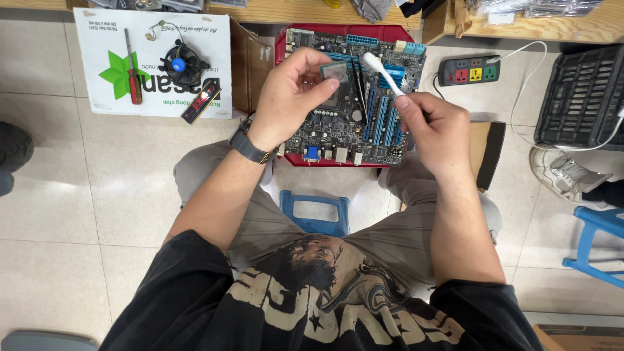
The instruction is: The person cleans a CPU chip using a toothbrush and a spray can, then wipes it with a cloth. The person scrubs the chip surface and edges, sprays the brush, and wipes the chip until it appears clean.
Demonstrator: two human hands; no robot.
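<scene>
The person is sitting on a blue plastic stool [315, 211], mostly hidden between the knees; the right hand [434, 127] is closing around the handle of a white brush [382, 71]; the left hand [289, 97] is pinching a square processor chip [335, 71] between fingertips, above the motherboard [380, 123]; the board is lying on a red tray [281, 45], mostly covered; farther left, a cooler fan [184, 64] and a red screwdriver [133, 71] are lying on a cardboard box [91, 39]; the box print is partly hidden.
</scene>
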